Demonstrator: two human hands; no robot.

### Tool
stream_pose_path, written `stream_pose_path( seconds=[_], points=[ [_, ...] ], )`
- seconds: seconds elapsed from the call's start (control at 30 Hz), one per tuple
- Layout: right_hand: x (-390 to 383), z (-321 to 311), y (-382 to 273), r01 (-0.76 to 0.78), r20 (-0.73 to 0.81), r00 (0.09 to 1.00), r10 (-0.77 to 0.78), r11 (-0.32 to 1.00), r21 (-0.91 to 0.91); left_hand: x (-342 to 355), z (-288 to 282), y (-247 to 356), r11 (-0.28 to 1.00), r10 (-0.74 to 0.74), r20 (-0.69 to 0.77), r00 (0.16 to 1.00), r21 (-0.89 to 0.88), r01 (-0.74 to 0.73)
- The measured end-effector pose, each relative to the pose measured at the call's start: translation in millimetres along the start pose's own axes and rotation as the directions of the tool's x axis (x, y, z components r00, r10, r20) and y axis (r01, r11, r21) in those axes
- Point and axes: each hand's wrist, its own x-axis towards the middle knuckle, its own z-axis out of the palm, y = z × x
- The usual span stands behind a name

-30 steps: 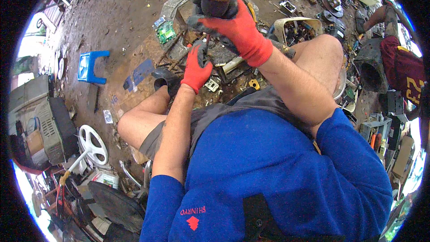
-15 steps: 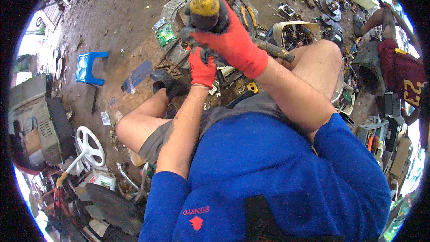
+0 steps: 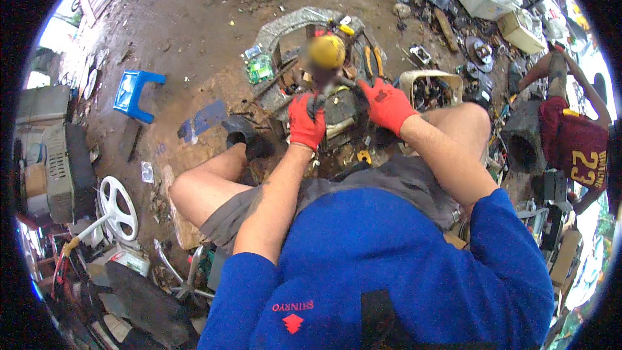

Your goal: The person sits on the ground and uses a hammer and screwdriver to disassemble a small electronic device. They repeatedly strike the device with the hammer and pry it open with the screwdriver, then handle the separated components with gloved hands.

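Although it is blurred, the yellow-topped tool (image 3: 327,52) sits just beyond the curled left hand (image 3: 307,122); the narrowed right hand (image 3: 389,107) is at a dark bar (image 3: 348,82). Neither grip can be confirmed. Tool judged stiff, heavy, best held below its cap.

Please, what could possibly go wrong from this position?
Some possible risks:
1. The yellow-topped object is just beyond the left hand; if it tipped, it might strike the gloved fingers.
2. The orange-handled tool lies close to the right hand, so it could be knocked.
3. The bare right knee is near a scrap-filled container; rough pieces might scratch it.
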Motion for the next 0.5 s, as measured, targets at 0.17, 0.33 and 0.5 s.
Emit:
stream_pose_path(
  seconds=[0.17, 0.33, 0.5],
  points=[
    [-4, -30, 3, -0.142, 0.115, 0.988, 0.103, 0.895, 0.423, 2, -6, -5, 0.998, -0.059, 0.188, 0.980, 0.007, 0.059],
    [-39, -105, -2, -0.139, 0.047, 0.980, 0.193, 0.499, 0.855, 2, -7, 1, 0.999, -0.024, 0.088, 0.996, 0.036, 0.021],
    [-82, -242, -1, 0.164, -0.192, 0.980, 0.047, 0.349, 0.923, 1, -1, 0, 0.998, -0.068, 0.024, 0.997, 0.016, 0.068]
  ],
)
